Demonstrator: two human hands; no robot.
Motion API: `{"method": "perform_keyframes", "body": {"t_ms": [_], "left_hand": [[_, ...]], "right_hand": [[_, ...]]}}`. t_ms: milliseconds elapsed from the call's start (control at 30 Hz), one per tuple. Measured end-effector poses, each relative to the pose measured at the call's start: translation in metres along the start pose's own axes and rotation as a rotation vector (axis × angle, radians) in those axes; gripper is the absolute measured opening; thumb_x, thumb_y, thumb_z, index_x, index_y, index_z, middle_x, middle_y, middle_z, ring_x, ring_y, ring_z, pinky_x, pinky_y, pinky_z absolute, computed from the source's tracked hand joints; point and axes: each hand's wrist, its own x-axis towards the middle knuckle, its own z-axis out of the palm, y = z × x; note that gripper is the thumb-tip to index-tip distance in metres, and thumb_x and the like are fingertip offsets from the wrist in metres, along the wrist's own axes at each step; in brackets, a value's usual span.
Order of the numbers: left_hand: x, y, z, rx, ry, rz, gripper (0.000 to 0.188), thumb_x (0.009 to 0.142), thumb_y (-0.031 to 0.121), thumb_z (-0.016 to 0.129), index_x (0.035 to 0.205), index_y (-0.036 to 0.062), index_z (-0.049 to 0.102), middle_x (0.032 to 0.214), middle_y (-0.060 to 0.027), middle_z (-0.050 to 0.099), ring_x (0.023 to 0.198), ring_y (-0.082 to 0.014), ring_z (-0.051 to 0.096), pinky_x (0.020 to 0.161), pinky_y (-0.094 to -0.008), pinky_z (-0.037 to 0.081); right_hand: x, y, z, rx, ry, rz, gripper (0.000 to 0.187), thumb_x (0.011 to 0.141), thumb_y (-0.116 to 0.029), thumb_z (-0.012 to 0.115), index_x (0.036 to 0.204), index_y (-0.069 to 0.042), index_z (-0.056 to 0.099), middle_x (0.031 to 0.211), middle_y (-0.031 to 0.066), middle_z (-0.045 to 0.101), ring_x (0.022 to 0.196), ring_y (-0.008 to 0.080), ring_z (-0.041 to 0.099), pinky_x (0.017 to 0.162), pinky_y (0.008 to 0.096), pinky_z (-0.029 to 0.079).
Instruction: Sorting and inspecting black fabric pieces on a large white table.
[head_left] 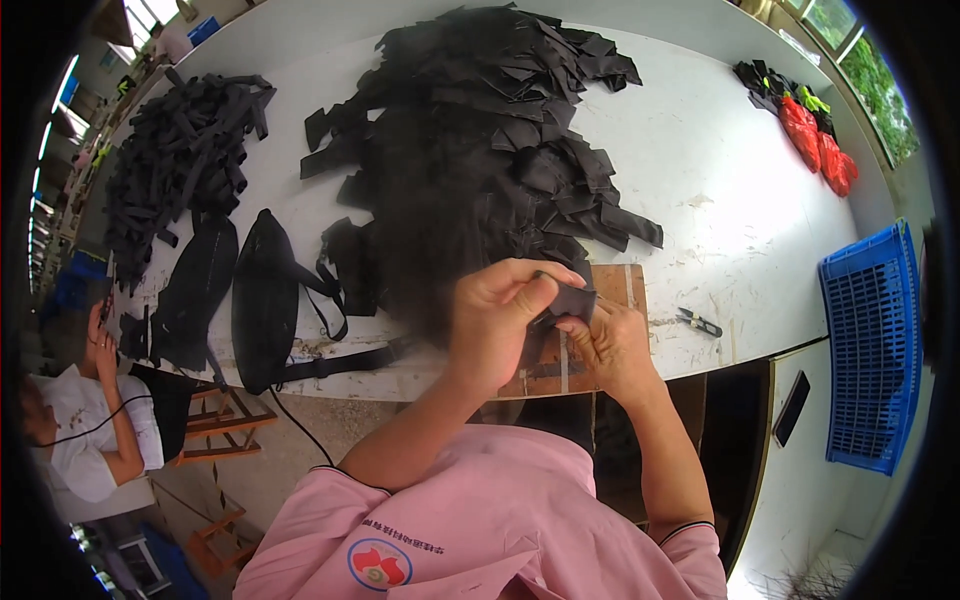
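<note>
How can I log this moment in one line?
left hand: pinches black fabric piece; right hand: grips same piece; right of hands: thread snips; beyond: black fabric pile

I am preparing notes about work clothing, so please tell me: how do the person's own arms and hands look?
The left hand and right hand wear no gloves, and no watch shows. The forearms are bare below short pink sleeves with narrow dark edging.
</note>
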Motion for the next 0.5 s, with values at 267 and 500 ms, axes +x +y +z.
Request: {"method": "perform_keyframes", "body": {"t_ms": [267,500], "left_hand": [[-0.010,-0.004,-0.058,1.135,0.438,0.320,0.015,0.077,-0.001,0.057,0.092,-0.0019,0.058,0.089,-0.0078,0.060,0.077,-0.0122,0.055,0.068,-0.0232,0.044],[-0.012,-0.019,-0.123,1.822,0.456,0.235,0.018,0.069,0.004,0.063,0.085,0.0003,0.056,0.087,-0.0134,0.055,0.081,-0.0297,0.054,0.072,-0.0352,0.046]], "right_hand": [[0.004,-0.021,-0.036,0.453,0.090,0.077,0.027,0.087,-0.025,0.052,0.071,-0.002,0.053,0.053,0.0075,0.049,0.048,0.0231,0.048,0.046,0.0324,0.040],[-0.065,0.027,-0.030,0.993,0.675,0.398,0.052,0.092,-0.040,0.037,0.055,-0.004,0.041,0.047,0.0033,0.039,0.047,0.0172,0.042,0.047,0.0259,0.034]]}}
